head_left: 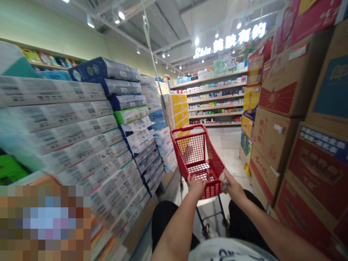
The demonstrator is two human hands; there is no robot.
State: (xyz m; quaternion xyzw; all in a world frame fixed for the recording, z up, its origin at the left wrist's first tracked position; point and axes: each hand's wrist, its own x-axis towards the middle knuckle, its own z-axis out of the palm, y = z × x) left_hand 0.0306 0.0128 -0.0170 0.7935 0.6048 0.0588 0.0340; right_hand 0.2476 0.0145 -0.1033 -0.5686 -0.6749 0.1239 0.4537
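Note:
A small red plastic shopping cart [220,165] with grid walls and a dark wheeled frame stands right in front of me, between my knees. My left hand [197,187] is closed over the cart's near rim, its fingertips inside the basket. Against the near right corner of the rim, my right hand [234,186] presses a crumpled greyish cloth [223,180]. The fingers of that hand are closed on the cloth and partly hidden by it. A thin pole [154,65] rises from the cart's far left side toward the ceiling.
Close on my left rise stacked white tissue packs [81,119] and blue packs [119,87]. Cardboard cartons [280,83] line the right side. Beyond the cart are yellow-and-white packs [179,108], pale floor tiles [230,148] and stocked shelves [217,96]. A blurred-out patch covers the lower left corner.

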